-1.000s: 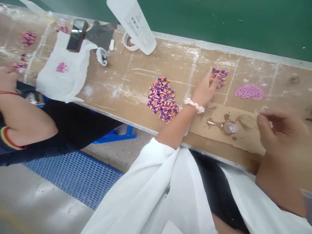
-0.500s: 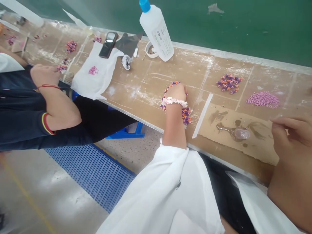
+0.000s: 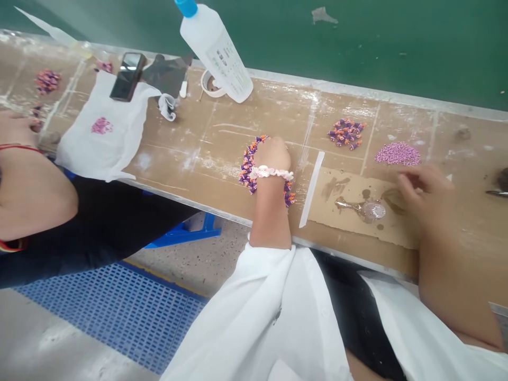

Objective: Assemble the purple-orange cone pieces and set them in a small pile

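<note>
My left hand [image 3: 273, 154], with a pink and white frilly band at the wrist, rests over a curved row of small purple and orange pieces [image 3: 248, 164]. It looks curled, and its fingertips are hidden beneath it. My right hand [image 3: 431, 193] is blurred, over the right end of a stained cardboard piece [image 3: 317, 211]. Its thumb and forefinger come close together; anything between them is too small to make out. On the cardboard lies a clear, wet-looking blob [image 3: 373, 210] with a thin tail. Just beyond my right hand is a heap of small pink pieces [image 3: 398, 153].
A second cluster of purple and orange pieces [image 3: 346, 132] lies farther back. White bottle [image 3: 216, 53] with blue cap leans beside a tape roll [image 3: 206, 84]. A phone [image 3: 127, 76] lies by a white cloth [image 3: 79, 148]. At left is a co-worker's arm [image 3: 35, 196].
The view has swung right, so the table items sit farther left. My right hand has moved inward over the cardboard's right end. My left hand stays over the purple and orange pieces.
</note>
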{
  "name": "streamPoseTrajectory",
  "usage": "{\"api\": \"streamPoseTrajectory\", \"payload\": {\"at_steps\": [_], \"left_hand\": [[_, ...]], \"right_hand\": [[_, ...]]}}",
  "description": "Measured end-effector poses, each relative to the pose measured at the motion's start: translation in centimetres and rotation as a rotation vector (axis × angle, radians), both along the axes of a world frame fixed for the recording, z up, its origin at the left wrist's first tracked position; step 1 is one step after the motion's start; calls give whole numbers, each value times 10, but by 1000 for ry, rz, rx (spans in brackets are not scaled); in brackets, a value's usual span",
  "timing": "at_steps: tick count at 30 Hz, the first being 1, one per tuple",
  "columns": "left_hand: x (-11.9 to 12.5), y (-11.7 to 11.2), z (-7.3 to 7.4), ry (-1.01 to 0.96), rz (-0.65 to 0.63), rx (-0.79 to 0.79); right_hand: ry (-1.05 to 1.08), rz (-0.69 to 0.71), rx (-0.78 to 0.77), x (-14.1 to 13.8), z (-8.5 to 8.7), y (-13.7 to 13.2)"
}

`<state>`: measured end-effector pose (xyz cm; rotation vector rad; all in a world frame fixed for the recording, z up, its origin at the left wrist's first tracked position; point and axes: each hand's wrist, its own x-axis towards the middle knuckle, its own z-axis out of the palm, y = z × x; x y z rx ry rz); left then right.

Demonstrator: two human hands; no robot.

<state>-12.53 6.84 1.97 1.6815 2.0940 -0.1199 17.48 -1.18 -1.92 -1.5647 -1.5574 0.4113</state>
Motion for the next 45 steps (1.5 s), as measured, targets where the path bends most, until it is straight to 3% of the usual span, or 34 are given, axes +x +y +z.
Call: {"api": "streamPoseTrajectory", "payload": {"at_steps": [5,10,14,34,40,45], "left_hand": [[6,2,-1,74,34,19],[6,5,-5,92,30,-6],[5,7,-10,112,16,13],[-2,10,-27,-117,45,127],[0,8,-21,-164,94,146],[6,7,-11,-175,161,217]], "right_hand": [[306,6,-59,1,-5,2],[617,86,-106,-8,7,-2],[738,122,-104,-12,15,-4],[774,201,8,-10,25,-7],[767,220,10,-9,29,-7],[816,90,-37,-9,32,-6]]}}
